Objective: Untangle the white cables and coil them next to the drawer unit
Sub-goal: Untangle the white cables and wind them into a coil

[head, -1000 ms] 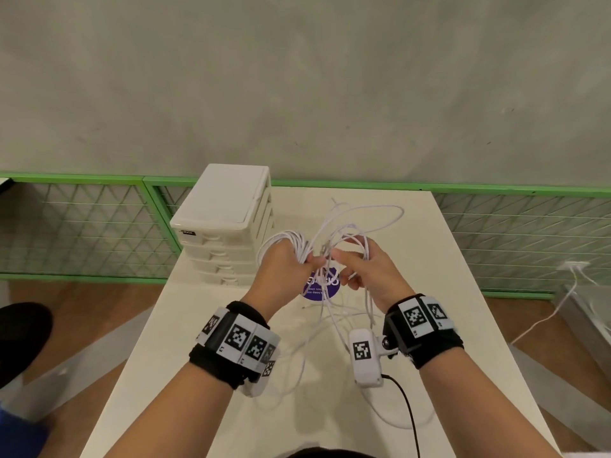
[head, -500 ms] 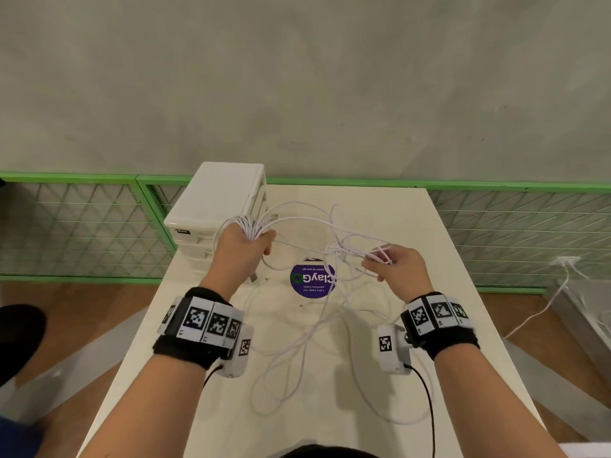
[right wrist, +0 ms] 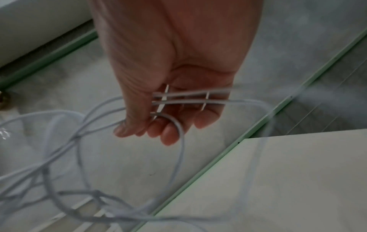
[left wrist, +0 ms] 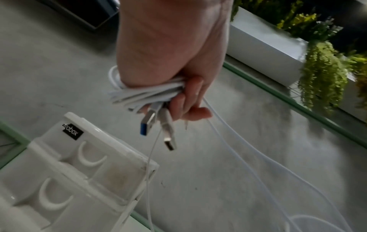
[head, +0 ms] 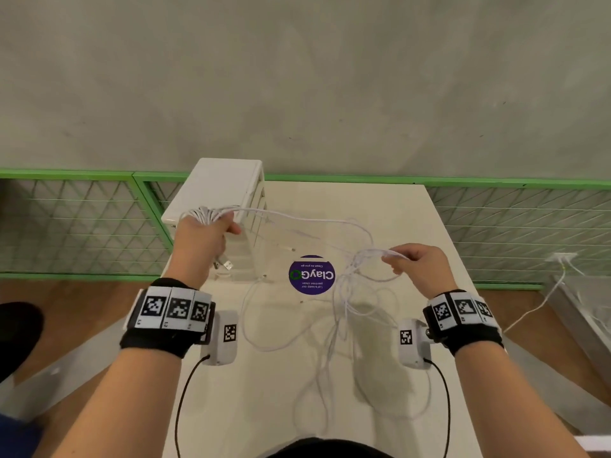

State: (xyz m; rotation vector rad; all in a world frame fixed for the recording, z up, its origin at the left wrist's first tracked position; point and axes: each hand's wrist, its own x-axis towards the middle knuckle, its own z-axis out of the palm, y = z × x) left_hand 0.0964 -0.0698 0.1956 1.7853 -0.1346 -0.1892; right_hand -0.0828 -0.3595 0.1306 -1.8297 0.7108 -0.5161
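My left hand [head: 201, 236] [left wrist: 174, 73] grips a bundle of white cable loops [head: 205, 214] [left wrist: 143, 94] in front of the white drawer unit [head: 220, 190] [left wrist: 79, 177]; two USB plugs [left wrist: 158, 127] hang below its fingers. My right hand [head: 418, 267] [right wrist: 168, 100] pinches several strands of white cable [head: 373, 256] [right wrist: 188, 97] above the table's right half. Between the hands strands stretch in the air, and a loose tangle [head: 334, 322] hangs down onto the cream table [head: 281, 408].
A purple round sticker [head: 311, 275] lies on the table between my hands. Green-framed mesh panels [head: 76, 226] run behind the table, against a grey wall. Another white cable [head: 535, 305] trails on the floor at the right.
My hands have drawn apart, the left toward the drawer unit with its bundle, the right out to the right. The strands between them are pulled longer.
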